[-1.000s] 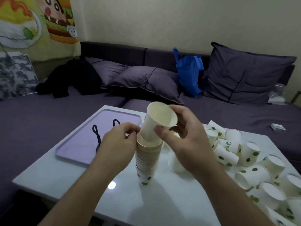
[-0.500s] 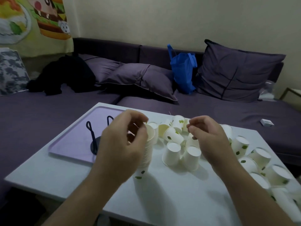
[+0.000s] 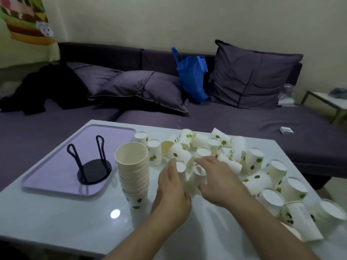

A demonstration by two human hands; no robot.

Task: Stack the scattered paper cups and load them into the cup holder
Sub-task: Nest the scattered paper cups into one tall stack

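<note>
A tall stack of nested paper cups stands free on the white table, mouth up. Left of it, the black wire cup holder sits empty on a purple tray. Many white cups with green leaf prints lie scattered over the table's right half, most upside down. My left hand grips one upside-down cup just right of the stack. My right hand closes over a neighbouring upside-down cup, which its fingers partly hide.
A purple sofa with cushions runs behind the table, with a blue bag, dark clothing and a small white box on it. A side table stands at the far right. More cups crowd the table's right front corner.
My right hand set a cup on the stack and let go. My left hand released the stack. Both hands dropped right to the loose cups and took hold of one each.
</note>
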